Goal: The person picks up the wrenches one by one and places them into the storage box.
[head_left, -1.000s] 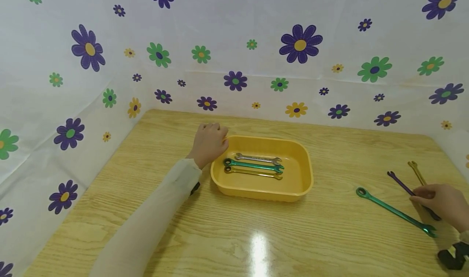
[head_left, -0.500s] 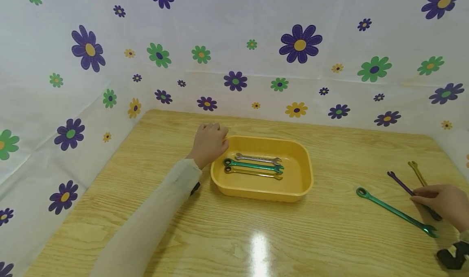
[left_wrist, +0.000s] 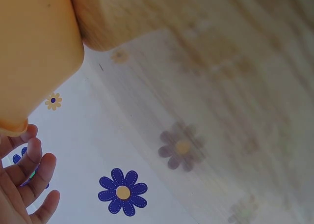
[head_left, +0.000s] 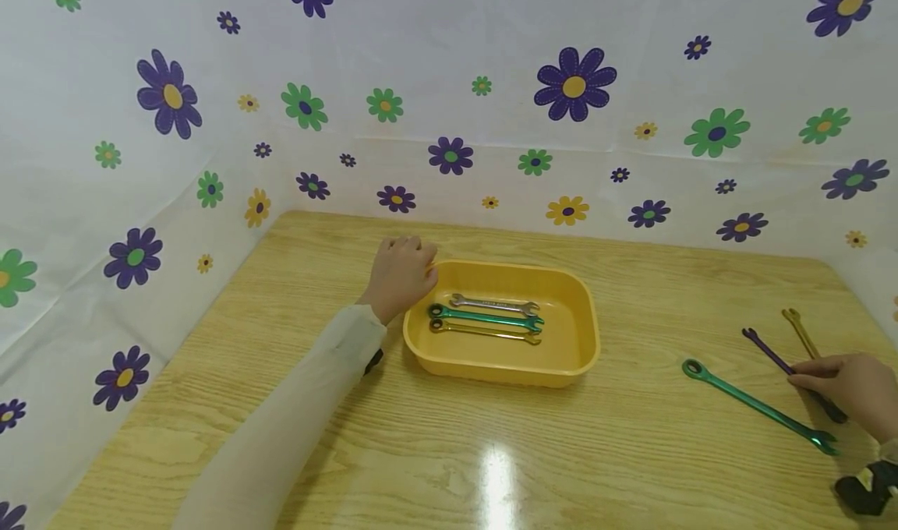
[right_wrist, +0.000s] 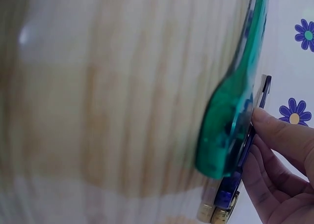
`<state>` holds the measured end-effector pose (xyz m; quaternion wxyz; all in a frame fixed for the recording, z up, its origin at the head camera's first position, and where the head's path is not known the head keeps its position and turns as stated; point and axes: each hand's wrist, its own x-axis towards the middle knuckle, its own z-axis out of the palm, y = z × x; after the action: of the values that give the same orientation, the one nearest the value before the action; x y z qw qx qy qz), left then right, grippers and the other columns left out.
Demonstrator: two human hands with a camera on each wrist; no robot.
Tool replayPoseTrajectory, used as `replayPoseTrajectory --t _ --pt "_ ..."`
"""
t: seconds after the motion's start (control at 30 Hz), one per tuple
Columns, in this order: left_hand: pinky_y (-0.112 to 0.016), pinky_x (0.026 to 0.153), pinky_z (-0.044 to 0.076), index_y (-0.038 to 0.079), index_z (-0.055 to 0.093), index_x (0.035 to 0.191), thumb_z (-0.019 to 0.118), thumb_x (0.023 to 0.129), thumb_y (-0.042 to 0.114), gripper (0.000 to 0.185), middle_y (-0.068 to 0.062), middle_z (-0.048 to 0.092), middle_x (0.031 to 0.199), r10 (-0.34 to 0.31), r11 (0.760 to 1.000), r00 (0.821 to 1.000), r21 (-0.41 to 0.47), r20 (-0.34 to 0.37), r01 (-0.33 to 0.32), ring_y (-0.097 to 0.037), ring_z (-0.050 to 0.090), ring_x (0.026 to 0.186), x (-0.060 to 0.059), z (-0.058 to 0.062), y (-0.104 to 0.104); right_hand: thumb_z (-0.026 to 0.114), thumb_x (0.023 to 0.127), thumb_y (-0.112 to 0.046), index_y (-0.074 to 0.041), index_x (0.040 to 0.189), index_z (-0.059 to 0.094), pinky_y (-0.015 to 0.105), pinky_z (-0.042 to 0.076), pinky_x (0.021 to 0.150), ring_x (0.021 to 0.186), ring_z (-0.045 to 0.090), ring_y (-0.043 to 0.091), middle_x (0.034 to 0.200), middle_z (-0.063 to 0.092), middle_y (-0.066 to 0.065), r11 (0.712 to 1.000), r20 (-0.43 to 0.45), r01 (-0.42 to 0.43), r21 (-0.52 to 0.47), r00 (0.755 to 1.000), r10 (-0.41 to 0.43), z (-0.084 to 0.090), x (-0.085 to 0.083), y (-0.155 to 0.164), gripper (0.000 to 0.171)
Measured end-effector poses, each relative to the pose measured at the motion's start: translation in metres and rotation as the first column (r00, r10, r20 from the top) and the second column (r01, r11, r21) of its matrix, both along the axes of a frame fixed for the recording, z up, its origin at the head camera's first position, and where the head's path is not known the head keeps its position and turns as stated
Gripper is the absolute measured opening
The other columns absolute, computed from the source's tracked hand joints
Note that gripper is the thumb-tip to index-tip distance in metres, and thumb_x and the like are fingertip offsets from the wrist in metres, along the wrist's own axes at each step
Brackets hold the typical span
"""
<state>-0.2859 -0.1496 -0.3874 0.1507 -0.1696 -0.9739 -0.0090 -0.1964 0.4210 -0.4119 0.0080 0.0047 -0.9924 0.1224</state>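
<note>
right hand (head_left: 849,386): at 4 o'clock on the surface (head_left: 421,444), fingers curled onto the purple wrench (head_left: 772,355); fingertips (right_wrist: 267,123) touch its shaft, looks like a pinch.
purple wrench: flat on the surface, open end pointing to 10 o'clock, handle end under the right hand.
green wrench (head_left: 758,405): just beside the purple one on its 8 o'clock side, ring end toward 10 o'clock, apart from the fingers in head view; right wrist view shows it next to the purple shaft.
gold wrench (head_left: 800,331): just past the purple one at 1 o'clock, runs under the hand.
left hand (head_left: 400,274): at the 10 o'clock corner of the yellow tray (head_left: 582,358), fingers curled over the rim; fingertips (left_wrist: 37,160) lie against the tray wall.
yellow tray: centre of surface, well apart from the right hand.
tray contents: silver wrench (head_left: 494,304), green tray wrench (head_left: 484,316), gold tray wrench (head_left: 484,330), parallel, side by side.
</note>
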Motion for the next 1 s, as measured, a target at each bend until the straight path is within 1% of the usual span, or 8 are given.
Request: replayPoseTrajectory --t 0.2,0.4,0.5,0.6,0.7,0.77,0.87,1.0 --pt "-0.045 0.088 0.044 0.011 0.062 0.093 0.055 0.088 0.027 0.018 -0.008 0.062 0.086 -0.005 1.0 1.0 -0.002 -0.015 0.005 -0.027 0.06 0.086 -0.0015 -0.0006 -0.0008 0.075 0.073 -0.015 0.007 0.084 0.07 0.036 0.044 0.051 0.062 0.059 0.035 0.077 0.066 0.028 1.0 0.02 0.016 0.013 1.0 -0.016 -0.0013 0.0001 -0.001 0.026" --pt "-0.045 0.09 0.044 0.011 0.062 0.094 0.055 0.089 0.027 0.018 -0.009 0.063 0.088 0.006 1.0 1.0 -0.004 0.012 -0.006 -0.028 0.06 0.089 0.0 0.0014 0.0006 0.075 0.073 -0.014 0.008 0.084 0.069 0.044 0.047 0.056 0.069 0.06 0.043 0.078 0.066 0.03 1.0 0.022 0.011 0.017 1.0 -0.011 0.0007 0.0003 -0.0017 0.025" --pt "-0.045 0.09 0.043 0.011 0.062 0.094 0.054 0.089 0.026 0.018 -0.008 0.063 0.088 0.004 1.0 1.0 -0.002 0.013 -0.004 -0.028 0.06 0.089 -0.0002 0.0005 0.0012 0.076 0.073 -0.018 0.008 0.085 0.069 0.048 0.047 0.059 0.073 0.06 0.047 0.08 0.066 0.031 0.999 0.022 0.007 0.033 1.0 -0.008 0.0014 0.0003 0.0002 0.03" --pt "-0.045 0.089 0.044 0.011 0.062 0.094 0.054 0.089 0.026 0.018 -0.008 0.063 0.088 -0.001 1.0 1.0 -0.004 0.013 0.001 -0.028 0.06 0.088 -0.0001 -0.0003 0.0015 0.076 0.072 -0.023 0.008 0.085 0.068 0.049 0.046 0.06 0.076 0.059 0.049 0.081 0.065 0.031 0.998 0.035 -0.001 0.055 0.999 -0.001 0.0019 0.001 0.0014 0.034" --pt "-0.045 0.089 0.044 0.011 0.063 0.096 0.054 0.089 0.026 0.019 -0.009 0.064 0.089 0.0 1.0 1.0 -0.017 0.009 0.001 -0.029 0.061 0.089 0.0007 0.0014 0.0019 0.076 0.072 -0.021 0.008 0.082 0.068 0.049 0.046 0.06 0.074 0.059 0.049 0.079 0.065 0.03 0.998 0.027 -0.008 0.064 1.0 0.007 0.0024 0.0013 -0.0002 0.032" --pt "-0.045 0.088 0.045 0.01 0.063 0.097 0.054 0.089 0.026 0.02 -0.01 0.064 0.089 -0.001 1.0 1.0 -0.021 0.0 0.001 -0.029 0.061 0.088 0.001 0.0025 0.0014 0.075 0.071 -0.014 0.008 0.08 0.069 0.049 0.046 0.059 0.072 0.059 0.048 0.077 0.065 0.03 0.997 0.013 -0.01 0.075 1.0 0.009 0.0018 0.0005 -0.002 0.025" --pt "-0.045 0.088 0.045 0.011 0.063 0.097 0.054 0.088 0.027 0.02 -0.01 0.064 0.089 0.002 1.0 1.0 -0.021 -0.006 -0.002 -0.029 0.061 0.088 0.0006 0.0024 0.0005 0.075 0.07 -0.012 0.008 0.079 0.069 0.05 0.046 0.059 0.069 0.06 0.046 0.075 0.065 0.029 0.997 -0.004 -0.013 0.079 1.0 0.013 0.0006 -0.0003 -0.0028 0.022" --pt "-0.045 0.088 0.045 0.011 0.063 0.095 0.054 0.088 0.026 0.019 -0.009 0.064 0.087 -0.003 1.0 1.0 -0.018 -0.011 0.003 -0.028 0.061 0.087 -0.0011 -0.0004 -0.0005 0.075 0.071 -0.013 0.007 0.08 0.069 0.053 0.045 0.062 0.074 0.059 0.049 0.079 0.066 0.03 0.999 0.008 0.012 0.044 1.0 -0.013 -0.0008 -0.0005 -0.0007 0.023"
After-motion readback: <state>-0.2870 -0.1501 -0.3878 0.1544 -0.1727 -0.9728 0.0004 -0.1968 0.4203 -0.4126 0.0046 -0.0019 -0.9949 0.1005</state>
